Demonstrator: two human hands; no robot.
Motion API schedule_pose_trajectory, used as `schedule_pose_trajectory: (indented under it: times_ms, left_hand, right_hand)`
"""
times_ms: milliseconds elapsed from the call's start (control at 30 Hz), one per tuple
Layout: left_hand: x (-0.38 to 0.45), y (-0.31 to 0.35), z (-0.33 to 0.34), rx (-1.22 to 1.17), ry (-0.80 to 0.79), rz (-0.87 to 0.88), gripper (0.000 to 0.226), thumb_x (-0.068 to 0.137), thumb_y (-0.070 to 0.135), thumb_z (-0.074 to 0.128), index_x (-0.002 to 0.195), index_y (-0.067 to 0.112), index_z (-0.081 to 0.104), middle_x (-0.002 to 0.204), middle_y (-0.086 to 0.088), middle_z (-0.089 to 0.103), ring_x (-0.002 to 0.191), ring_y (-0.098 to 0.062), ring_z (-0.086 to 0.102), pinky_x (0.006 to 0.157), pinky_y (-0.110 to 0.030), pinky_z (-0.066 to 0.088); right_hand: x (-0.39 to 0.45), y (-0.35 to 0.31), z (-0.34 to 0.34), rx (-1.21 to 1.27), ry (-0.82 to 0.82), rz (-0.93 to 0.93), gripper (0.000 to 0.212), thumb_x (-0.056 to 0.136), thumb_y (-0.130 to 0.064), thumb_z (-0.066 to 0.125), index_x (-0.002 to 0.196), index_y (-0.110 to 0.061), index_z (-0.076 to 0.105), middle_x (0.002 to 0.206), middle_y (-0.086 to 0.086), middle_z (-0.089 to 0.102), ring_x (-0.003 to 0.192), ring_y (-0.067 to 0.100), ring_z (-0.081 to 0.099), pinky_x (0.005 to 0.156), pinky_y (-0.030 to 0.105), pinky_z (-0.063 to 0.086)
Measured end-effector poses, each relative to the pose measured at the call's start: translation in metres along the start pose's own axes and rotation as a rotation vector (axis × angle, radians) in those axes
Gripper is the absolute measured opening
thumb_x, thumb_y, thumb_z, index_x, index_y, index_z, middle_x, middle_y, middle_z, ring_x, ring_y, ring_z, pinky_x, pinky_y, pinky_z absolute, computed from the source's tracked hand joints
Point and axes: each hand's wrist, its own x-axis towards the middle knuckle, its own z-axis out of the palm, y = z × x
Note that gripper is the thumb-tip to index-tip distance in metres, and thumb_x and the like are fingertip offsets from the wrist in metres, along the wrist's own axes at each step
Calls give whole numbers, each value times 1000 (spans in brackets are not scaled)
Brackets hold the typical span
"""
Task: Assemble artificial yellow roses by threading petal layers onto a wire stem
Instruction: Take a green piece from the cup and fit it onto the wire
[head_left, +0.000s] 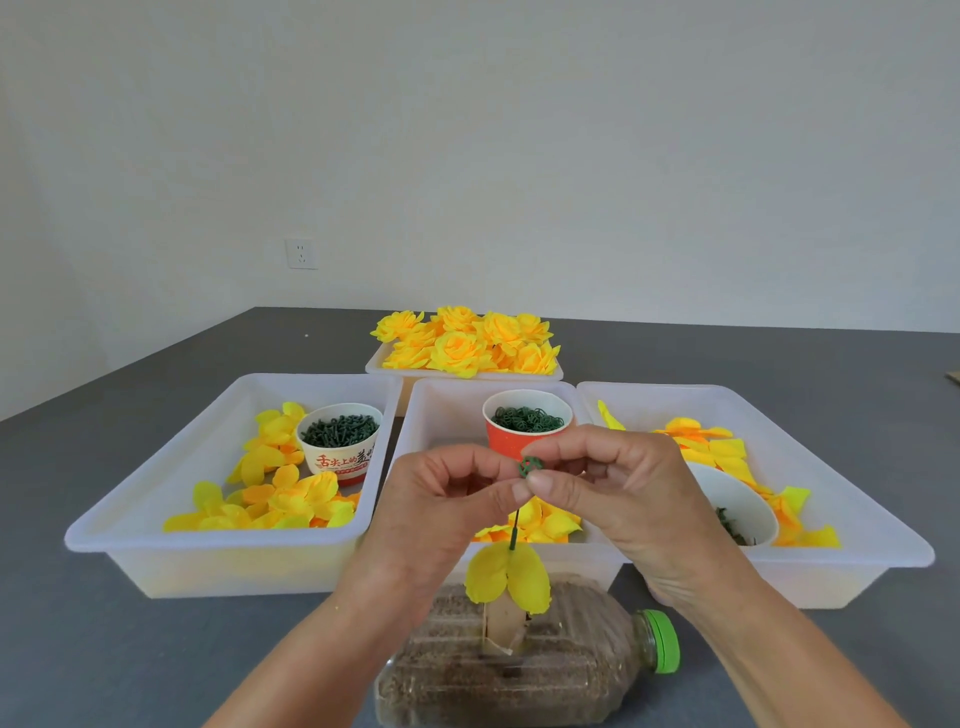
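Lying on its side on the surface, a grain-filled bottle (524, 670) seems to anchor the wire stem (515, 530) with one petal layer (506, 574) threaded low. Left hand (441, 514) fingers pinch the stem's top, apparently steadying it, while right hand (618, 493) fingers pinch a green ring piece (530, 466) at its tip, likely for threading.

Four white trays (218, 561), three paper cups (340, 441), one sand-filled bottle (524, 670) and two hands (447, 512).

We note a matt dark grey surface (130, 649). The trays (156, 499) are translucent white plastic, smooth. Petals (506, 574) look like matt yellow cloth. Cups (340, 444) appear paper. The bottle (519, 670) is clear glossy plastic with a green ribbed cap (665, 642).
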Motion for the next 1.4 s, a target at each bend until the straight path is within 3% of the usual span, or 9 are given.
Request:
schedule_pose_trajectory:
  times_ms: [333,1000,1200,1267,1333,1400]
  left_hand:
    - [-1,-3,0,-28,14,-41,7,56,21,74,61,15,72,58,3,63,54,-6,54,53,-17,45]
    - [-4,-10,-2,-14,37,-55,19,52,27,77,61,11,70,59,0,61,55,-8,53,55,-18,45]
    - [-5,-12,-3,2,66,-73,16,50,25,77,59,13,70,61,-1,62,59,-10,53,56,-18,45]
    - [-6,-12,-4,1,57,-82,7,57,17,76,59,14,71,61,0,63,58,-9,53,56,-17,45]
    - [-8,-11,-6,35,60,-99,14,68,4,74,60,15,72,62,0,64,59,-8,54,59,-16,46]
    - [-9,-10,-9,45,77,-141,11,71,7,74,62,12,72,64,-2,64,62,-10,54,65,-20,46]
  right_hand:
    - [-1,-3,4,-46,-3,8,22,70,4,74,79,-16,73,72,0,71,66,6,63,62,17,52]
    - [-4,-6,6,-90,-6,71,23,68,4,76,75,-18,72,70,-2,72,63,4,64,60,16,52]
    - [-4,-4,8,-96,0,99,22,65,3,79,72,-17,72,73,3,72,67,8,63,66,26,55]
    - [-5,-3,8,-93,0,107,23,65,4,78,72,-17,72,76,4,73,69,10,63,68,29,55]
    - [-5,-1,8,-91,-11,111,24,67,6,76,73,-17,72,77,4,73,70,10,63,69,28,55]
    - [-7,1,8,-90,-22,118,24,68,7,76,73,-17,72,77,2,73,69,9,63,69,28,54]
